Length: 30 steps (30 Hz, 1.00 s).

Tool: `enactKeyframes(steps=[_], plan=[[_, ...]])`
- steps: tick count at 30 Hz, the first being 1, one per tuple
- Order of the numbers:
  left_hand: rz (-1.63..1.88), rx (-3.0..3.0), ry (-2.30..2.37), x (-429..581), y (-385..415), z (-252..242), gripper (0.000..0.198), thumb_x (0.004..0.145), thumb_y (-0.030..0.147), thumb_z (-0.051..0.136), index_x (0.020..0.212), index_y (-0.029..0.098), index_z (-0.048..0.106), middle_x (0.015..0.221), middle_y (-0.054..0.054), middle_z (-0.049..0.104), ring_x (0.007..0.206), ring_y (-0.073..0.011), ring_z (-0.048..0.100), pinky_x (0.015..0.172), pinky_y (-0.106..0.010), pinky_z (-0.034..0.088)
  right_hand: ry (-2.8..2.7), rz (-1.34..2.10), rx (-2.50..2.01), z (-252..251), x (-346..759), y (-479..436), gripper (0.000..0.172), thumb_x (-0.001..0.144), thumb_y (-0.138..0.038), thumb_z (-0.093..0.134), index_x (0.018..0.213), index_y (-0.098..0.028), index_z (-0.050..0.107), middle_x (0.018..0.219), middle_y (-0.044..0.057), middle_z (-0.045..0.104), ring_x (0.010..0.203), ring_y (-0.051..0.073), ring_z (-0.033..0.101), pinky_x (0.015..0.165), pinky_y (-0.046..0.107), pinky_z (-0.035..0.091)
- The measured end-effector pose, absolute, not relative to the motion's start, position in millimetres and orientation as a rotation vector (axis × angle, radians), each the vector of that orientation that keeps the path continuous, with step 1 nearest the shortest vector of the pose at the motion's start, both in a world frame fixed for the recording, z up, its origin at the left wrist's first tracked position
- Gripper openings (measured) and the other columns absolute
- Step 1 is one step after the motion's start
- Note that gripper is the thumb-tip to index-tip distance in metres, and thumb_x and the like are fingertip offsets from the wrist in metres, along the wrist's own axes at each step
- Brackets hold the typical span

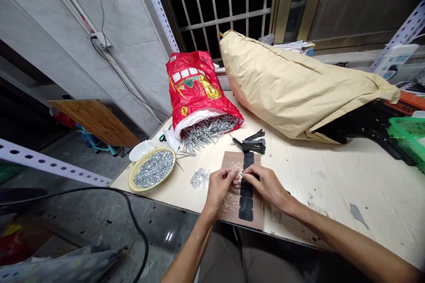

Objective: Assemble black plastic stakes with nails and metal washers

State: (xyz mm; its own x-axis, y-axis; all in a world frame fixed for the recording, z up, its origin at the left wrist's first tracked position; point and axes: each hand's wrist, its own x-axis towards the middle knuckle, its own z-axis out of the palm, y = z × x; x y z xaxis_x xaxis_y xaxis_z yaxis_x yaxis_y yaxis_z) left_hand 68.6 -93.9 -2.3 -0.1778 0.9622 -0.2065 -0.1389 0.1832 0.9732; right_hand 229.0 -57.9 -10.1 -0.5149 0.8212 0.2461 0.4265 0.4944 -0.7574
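Note:
My left hand [223, 185] and my right hand [265, 183] meet fingertip to fingertip above a brown board [230, 212]. Both are pinched closed around a small, thin, light-coloured pin, mostly hidden by the fingers. Down the board runs a strip of black rounded pads [246, 202]. Several black plastic clip-like parts [254, 143] lie just beyond it. Left of the board is a loose pile of tiny silvery metal pieces [199, 178]. A yellow bowl [132, 182] full of similar pieces stands at the table's left edge. Thin metal pins [202, 131] spill from a red bag [195, 86].
A large tan sack [282, 84] lies across the back of the table [332, 177], black parts showing at its mouth. At far right is a green basket [408, 126]. A white scoop-like dish [141, 150] sits behind the bowl. The table's front edge runs close to my lap.

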Motion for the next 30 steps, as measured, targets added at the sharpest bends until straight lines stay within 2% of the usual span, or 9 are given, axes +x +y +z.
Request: enactKeyframes(steps=[4, 9, 18, 24, 30], plan=[[1.224, 0.873, 1.343, 68.6, -93.6, -6.1, 0.032, 0.066, 0.042, 0.071, 0.071, 0.011, 0.067, 0.059, 0.0, 0.061, 0.049, -0.0089, 0.052, 0.049, -0.021, 0.045, -2.168, 0.776, -0.957, -15.2, 231.9, -59.1, 0.013, 0.09, -0.027, 0.046, 0.092, -0.021, 0.057, 0.086, 0.004, 0.055, 0.078, 0.015, 0.055, 0.069, 0.027, 0.045], [1.223, 0.875, 1.339, 68.4, -92.0, -7.4, 0.031, 0.067, 0.042, 0.07, 0.069, 0.011, 0.066, 0.058, 0.001, 0.061, 0.047, -0.0087, 0.052, 0.048, -0.021, 0.045, -2.212, 0.704, -1.003, -15.8, 233.5, -64.0, 0.019, 0.094, -0.027, 0.037, 0.094, -0.022, 0.055, 0.087, 0.003, 0.056, 0.078, 0.015, 0.056, 0.071, 0.028, 0.045], [1.204, 0.914, 1.324, 69.5, -92.9, -11.5, 0.033, 0.072, 0.044, 0.066, 0.07, 0.011, 0.066, 0.062, -0.001, 0.062, 0.051, -0.0098, 0.054, 0.052, -0.021, 0.046, -2.242, 0.582, -1.047, -13.5, 236.8, -64.3, 0.016, 0.093, -0.029, 0.041, 0.095, -0.023, 0.056, 0.088, 0.002, 0.058, 0.076, 0.014, 0.058, 0.067, 0.025, 0.046], [1.191, 0.946, 1.383, 70.4, -92.6, -13.0, 0.034, 0.071, 0.044, 0.066, 0.068, 0.011, 0.064, 0.059, 0.0, 0.059, 0.048, -0.0094, 0.052, 0.049, -0.021, 0.045, -2.278, 0.501, -1.044, -15.1, 237.6, -65.4, 0.019, 0.095, -0.029, 0.039, 0.095, -0.023, 0.056, 0.087, 0.001, 0.059, 0.077, 0.013, 0.058, 0.066, 0.024, 0.043], [1.182, 1.019, 1.426, 70.7, -94.1, -10.5, 0.031, 0.071, 0.043, 0.066, 0.069, 0.012, 0.066, 0.059, 0.0, 0.059, 0.049, -0.0097, 0.052, 0.047, -0.02, 0.044, -2.435, 0.051, -1.029, -13.6, 239.1, -65.0, 0.02, 0.094, -0.025, 0.04, 0.09, -0.022, 0.059, 0.08, 0.002, 0.056, 0.074, 0.016, 0.053, 0.064, 0.027, 0.037]])
